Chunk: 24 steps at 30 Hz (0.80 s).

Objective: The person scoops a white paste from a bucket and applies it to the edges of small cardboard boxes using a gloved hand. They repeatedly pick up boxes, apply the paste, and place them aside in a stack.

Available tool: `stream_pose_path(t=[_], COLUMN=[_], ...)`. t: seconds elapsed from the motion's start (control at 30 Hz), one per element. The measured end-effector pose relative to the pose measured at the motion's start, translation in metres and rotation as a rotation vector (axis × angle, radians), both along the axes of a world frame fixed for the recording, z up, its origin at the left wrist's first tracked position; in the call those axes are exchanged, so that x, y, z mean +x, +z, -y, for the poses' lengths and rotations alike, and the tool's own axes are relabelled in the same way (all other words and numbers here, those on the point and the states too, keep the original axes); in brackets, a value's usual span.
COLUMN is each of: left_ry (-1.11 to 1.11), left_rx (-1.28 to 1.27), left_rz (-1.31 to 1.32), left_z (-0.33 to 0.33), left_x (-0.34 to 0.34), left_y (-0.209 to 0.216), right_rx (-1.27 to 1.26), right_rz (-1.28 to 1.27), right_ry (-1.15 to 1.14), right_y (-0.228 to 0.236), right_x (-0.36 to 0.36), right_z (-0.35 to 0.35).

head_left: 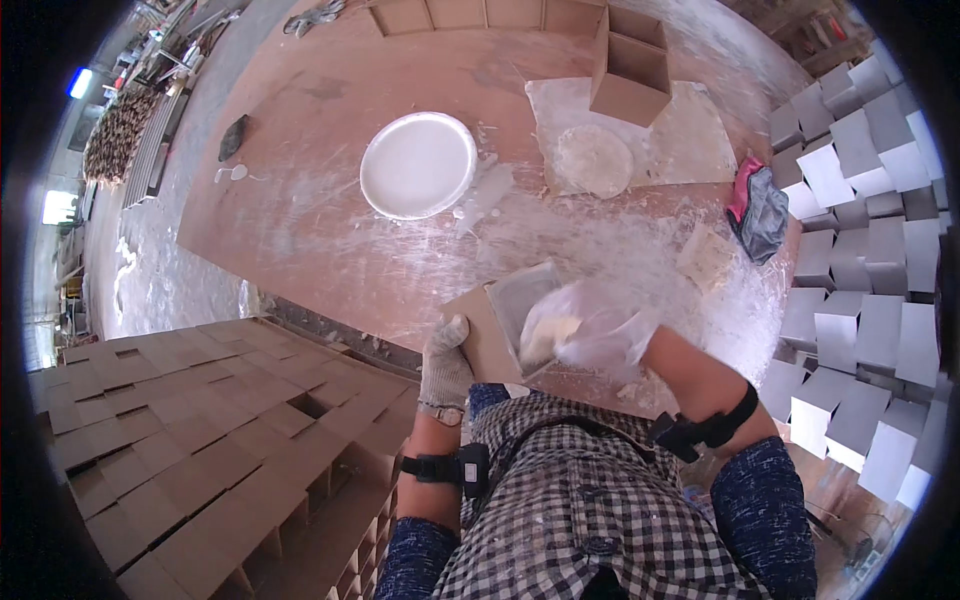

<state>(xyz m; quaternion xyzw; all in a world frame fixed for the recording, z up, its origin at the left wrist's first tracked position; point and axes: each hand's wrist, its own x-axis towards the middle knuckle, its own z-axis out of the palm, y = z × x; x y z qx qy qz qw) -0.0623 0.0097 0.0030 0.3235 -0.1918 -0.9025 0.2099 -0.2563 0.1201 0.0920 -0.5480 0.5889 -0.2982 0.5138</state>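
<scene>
My left hand (447, 365), in a pale knit glove, grips the near left side of a brown board box (478, 322), its thumb pressed on the board. Wet-looking white coating covers the box's upper right face (512, 298). My right hand (608, 338), in a whitish glove and smeared by motion, is closed on a pale yellow sponge-like pad (545, 338) at that coated face. Blur hides the pad's exact kind and its contact with the box. Farther up the table stands a round white basin (418, 165) of white liquid.
Brown boxes (628, 75) stand at the table's far side, beside a stained sheet (690, 145) with a round whitish patch. A grey and pink cloth (762, 215) lies at the right edge. White-coated boxes (855, 310) are stacked right; uncoated brown ones (200, 400) fill the lower left.
</scene>
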Motion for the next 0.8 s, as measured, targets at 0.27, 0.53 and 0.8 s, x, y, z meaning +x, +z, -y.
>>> stream_pose_path(t=[0.27,0.53,0.8], left_ry=[-0.043,-0.028,-0.029], left_rx=[0.055,-0.021,-0.06], left_rz=[-0.058,-0.041,-0.012], left_z=[-0.002,-0.003,0.0], left_x=[-0.005,-0.003,-0.001], left_y=[0.019,0.005,-0.003], right_rx=[-0.449,0.025,0.094], right_rz=[-0.88,-0.925,0.124], right_ry=[0.128,0.379,-0.182], right_y=[-0.014,0.009,-0.022], right_x=[-0.012,0.001,0.013], right_z=[-0.021,-0.006,-0.014])
